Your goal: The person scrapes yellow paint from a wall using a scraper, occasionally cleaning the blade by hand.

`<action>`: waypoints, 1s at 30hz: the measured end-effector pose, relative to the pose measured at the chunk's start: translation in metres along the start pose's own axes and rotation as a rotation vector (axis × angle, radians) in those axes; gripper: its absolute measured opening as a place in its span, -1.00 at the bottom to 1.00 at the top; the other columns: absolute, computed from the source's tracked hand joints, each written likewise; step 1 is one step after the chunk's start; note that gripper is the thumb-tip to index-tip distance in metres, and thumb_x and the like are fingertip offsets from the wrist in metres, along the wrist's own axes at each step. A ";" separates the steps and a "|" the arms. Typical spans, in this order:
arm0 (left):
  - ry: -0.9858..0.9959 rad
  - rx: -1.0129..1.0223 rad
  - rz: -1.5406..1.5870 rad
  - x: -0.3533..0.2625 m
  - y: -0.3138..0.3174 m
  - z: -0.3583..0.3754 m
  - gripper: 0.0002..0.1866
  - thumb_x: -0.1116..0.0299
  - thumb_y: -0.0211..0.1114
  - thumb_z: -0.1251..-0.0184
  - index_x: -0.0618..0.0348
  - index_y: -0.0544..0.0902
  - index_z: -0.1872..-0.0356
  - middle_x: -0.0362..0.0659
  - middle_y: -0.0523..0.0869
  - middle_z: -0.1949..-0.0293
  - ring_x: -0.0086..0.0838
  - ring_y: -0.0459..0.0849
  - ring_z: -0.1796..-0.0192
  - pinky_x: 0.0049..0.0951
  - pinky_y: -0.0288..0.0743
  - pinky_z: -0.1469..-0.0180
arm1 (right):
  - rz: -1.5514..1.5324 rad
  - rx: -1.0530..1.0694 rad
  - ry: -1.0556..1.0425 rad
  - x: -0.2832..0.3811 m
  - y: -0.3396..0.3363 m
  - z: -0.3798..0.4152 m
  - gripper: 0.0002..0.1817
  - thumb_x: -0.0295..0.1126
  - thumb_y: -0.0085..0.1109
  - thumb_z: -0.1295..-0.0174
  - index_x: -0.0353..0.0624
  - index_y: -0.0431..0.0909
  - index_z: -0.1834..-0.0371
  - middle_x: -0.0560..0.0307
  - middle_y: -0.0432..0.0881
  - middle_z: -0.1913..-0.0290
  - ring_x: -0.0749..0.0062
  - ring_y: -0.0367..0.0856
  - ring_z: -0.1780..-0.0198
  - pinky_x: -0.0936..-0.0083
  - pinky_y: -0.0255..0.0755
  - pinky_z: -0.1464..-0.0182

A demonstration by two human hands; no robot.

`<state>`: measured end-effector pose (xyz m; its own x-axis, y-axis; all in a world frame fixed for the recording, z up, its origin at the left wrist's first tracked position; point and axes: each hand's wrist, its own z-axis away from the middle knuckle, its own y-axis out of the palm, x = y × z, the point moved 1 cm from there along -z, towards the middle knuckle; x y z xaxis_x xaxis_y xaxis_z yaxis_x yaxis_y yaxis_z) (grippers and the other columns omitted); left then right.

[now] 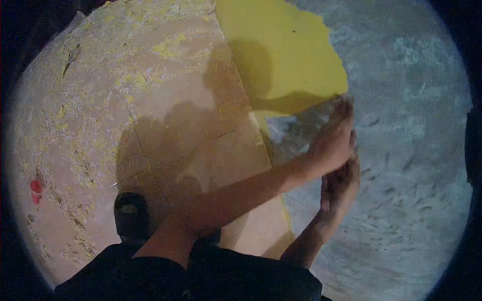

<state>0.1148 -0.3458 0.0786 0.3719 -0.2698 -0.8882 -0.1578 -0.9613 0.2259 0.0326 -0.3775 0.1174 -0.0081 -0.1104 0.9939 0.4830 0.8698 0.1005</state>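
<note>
My left hand (332, 139) reaches across to the grey surface, fingers pressed together and pointing at the lower corner of a yellow paint layer (296, 55). Its fingertips are at that ragged edge; whatever they grip is hidden. Just below, my right hand (345, 183) is curled with its fingers up against the left hand. Something may be inside it, but I cannot make it out. Around both hands the grey wall (401, 125) shows rough, streaked marks where no yellow covers it.
Tan floor tiles (246, 233) meet the wall along a slanting line. Yellow flakes (133, 80) are scattered over the floor to the left. A small red object (36, 192) lies at the far left. My dark shoe (131, 213) stands on the tiles.
</note>
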 end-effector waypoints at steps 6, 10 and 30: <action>0.070 -0.058 -0.074 0.017 0.001 -0.012 -0.29 0.48 0.11 -0.26 0.65 0.03 -0.36 0.51 0.12 -0.34 0.31 0.04 -0.45 -0.05 0.01 -0.48 | 0.112 0.061 0.022 -0.001 -0.021 -0.031 -0.72 -0.23 -0.04 -0.43 -0.19 0.50 0.03 0.17 0.64 0.13 0.47 0.58 0.06 0.43 0.43 -0.03; 0.134 -0.111 -0.150 0.030 -0.019 -0.014 -0.35 0.51 0.04 -0.32 0.49 0.07 -0.40 0.43 0.15 -0.37 0.19 0.08 -0.47 -0.06 0.03 -0.48 | 0.156 0.065 0.060 -0.015 -0.001 -0.039 -0.81 -0.23 0.04 -0.41 -0.08 0.49 0.11 0.42 0.50 0.46 0.76 0.32 0.60 0.73 0.14 0.63; -0.426 0.066 -0.099 0.119 -0.074 0.187 -0.60 0.28 0.16 -0.38 0.26 0.53 -0.16 0.17 0.50 -0.22 -0.04 0.52 -0.23 -0.20 0.38 -0.27 | 0.578 0.095 0.064 -0.141 -0.071 0.009 -0.82 -0.28 0.04 -0.43 -0.08 0.31 0.09 0.35 0.42 0.50 0.78 0.23 0.63 0.76 0.11 0.65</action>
<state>-0.0004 -0.2967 -0.1183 -0.0197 -0.1163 -0.9930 -0.2039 -0.9719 0.1179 -0.0084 -0.4198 -0.0296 0.2873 0.3685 0.8841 0.3126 0.8364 -0.4502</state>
